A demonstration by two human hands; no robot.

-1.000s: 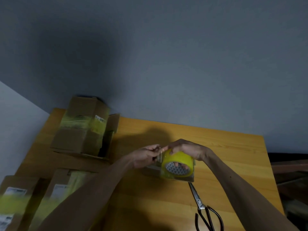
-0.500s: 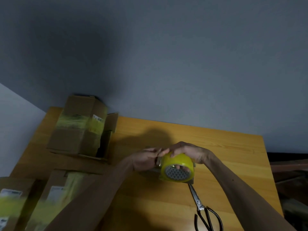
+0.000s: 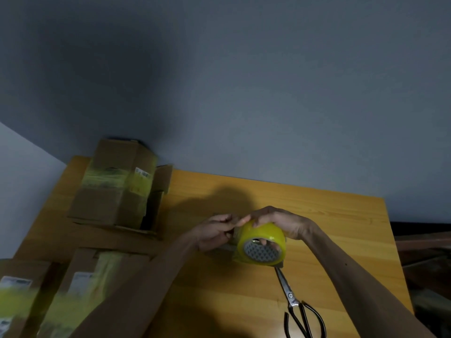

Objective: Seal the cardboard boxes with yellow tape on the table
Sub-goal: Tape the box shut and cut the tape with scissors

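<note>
My right hand point(image 3: 275, 222) grips a roll of yellow tape point(image 3: 260, 242) from above, fingers curled over its top and into the core. My left hand point(image 3: 214, 231) sits just left of the roll with thumb and fingers pinched together at the roll's left edge, seemingly on the tape's end. Under both hands lies a small flat cardboard box point(image 3: 225, 248), mostly hidden. A tall cardboard box point(image 3: 114, 189) banded with yellow tape stands at the back left. Two more taped boxes point(image 3: 80, 289) lie at the near left.
Black-handled scissors point(image 3: 296, 306) lie on the wooden table point(image 3: 329, 215) just below the roll, blades pointing toward it. An open box flap point(image 3: 162, 178) sticks out behind the tall box. A grey wall runs along the table's far edge. Dark shelving stands at the right.
The view has tilted slightly, so everything sits a little lower in frame. Both hands stay at the roll, and my left fingers have closed tighter at its edge.
</note>
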